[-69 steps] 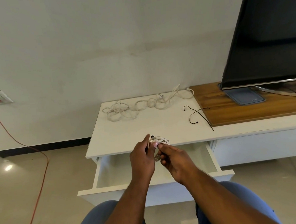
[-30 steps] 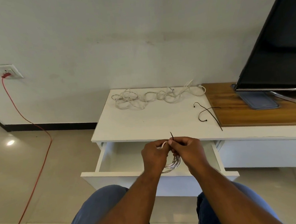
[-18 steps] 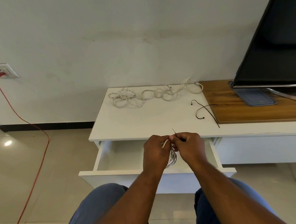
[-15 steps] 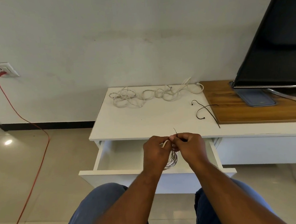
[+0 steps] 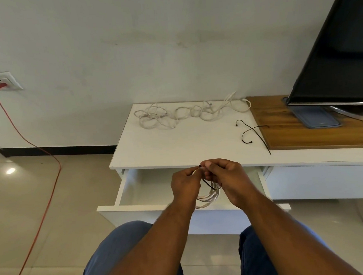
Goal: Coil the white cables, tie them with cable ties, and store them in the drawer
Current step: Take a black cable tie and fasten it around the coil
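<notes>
Gripping L hand point(image 5: 185, 185): your fingers are curled, pinching the top of the coiled white cable point(image 5: 209, 196).
R hand point(image 5: 228, 180): curled too, fingertips pinching the black cable tie point(image 5: 208, 183) where it wraps the coil; touches L hand at the top.
Knees point(image 5: 119, 251): yours, in blue jeans, nearest the cam, below both forearms.
Coil pos.: hangs from your fingers over the drawer point(image 5: 138, 211), not in it.
Drawer: pulled out toward you, under the near edge of the white cabinet top point(image 5: 177, 150).
Spare ties point(image 5: 250, 133): 2 black ones, crossed, right side of the top, ends reaching the wood board point(image 5: 303, 136).
Loose white cables point(image 5: 170, 116): tangled along the far edge by the wall.
TV point(image 5: 341, 53): far right, stands on the board.
Socket point(image 5: 3, 81): far left wall, w/ red cord point(image 5: 28, 142) running down to the floor.
</notes>
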